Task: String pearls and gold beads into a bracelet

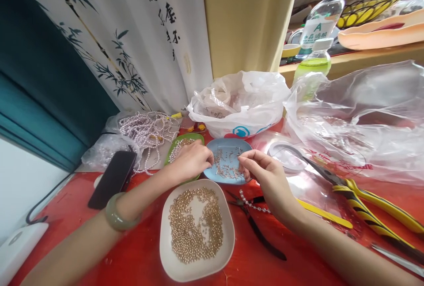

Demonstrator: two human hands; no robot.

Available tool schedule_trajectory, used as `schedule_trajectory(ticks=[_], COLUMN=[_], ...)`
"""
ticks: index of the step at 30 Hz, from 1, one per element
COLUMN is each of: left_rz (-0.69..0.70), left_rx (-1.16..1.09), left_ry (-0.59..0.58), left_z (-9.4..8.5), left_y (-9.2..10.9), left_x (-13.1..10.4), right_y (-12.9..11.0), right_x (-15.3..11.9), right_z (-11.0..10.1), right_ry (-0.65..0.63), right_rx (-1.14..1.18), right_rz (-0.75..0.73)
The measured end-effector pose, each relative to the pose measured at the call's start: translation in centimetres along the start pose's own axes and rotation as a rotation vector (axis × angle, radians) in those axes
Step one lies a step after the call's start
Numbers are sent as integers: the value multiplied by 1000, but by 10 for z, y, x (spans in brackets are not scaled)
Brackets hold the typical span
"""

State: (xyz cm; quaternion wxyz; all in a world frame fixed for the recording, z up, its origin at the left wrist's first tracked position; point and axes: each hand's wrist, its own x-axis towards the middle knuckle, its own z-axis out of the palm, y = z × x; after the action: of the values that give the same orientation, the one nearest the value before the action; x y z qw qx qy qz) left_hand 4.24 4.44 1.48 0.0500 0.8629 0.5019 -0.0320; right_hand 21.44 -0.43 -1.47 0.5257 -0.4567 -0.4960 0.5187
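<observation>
R hand [268, 174] is pinching a thin bit [239, 153] by the blue dish [225, 144] w/ metal pins [228, 171]; L hand [190, 161] is hovering curled over the green dish [197, 137], can't tell if it's gripping. Cream tray [164, 253] w/ gold beads [186, 233] is sitting closer in.

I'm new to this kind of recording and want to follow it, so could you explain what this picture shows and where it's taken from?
There's no machine here, just a person's two bare hands. One camera, worn on the head, looks forward and down, so the arms enter from below. On the red table sit a white tray of gold-coloured beads, a blue tray of tiny metal pieces and a green tray. Yellow-handled pliers lie to the right, a phone to the left. The left hand is over part of the green tray; the right hand has its fingers bunched by the blue tray's right edge. I can't tell whether either holds anything.
</observation>
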Motion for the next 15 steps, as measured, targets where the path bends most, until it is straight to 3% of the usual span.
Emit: schedule_trajectory(ticks=[15], left_rz=[160], left_rx=[145], left_ry=[-10], left_z=[3], left_y=[-1], left_x=[5], right_y=[1], right_x=[1], right_z=[0], right_ry=[-11], right_rx=[-34], right_rz=[4])
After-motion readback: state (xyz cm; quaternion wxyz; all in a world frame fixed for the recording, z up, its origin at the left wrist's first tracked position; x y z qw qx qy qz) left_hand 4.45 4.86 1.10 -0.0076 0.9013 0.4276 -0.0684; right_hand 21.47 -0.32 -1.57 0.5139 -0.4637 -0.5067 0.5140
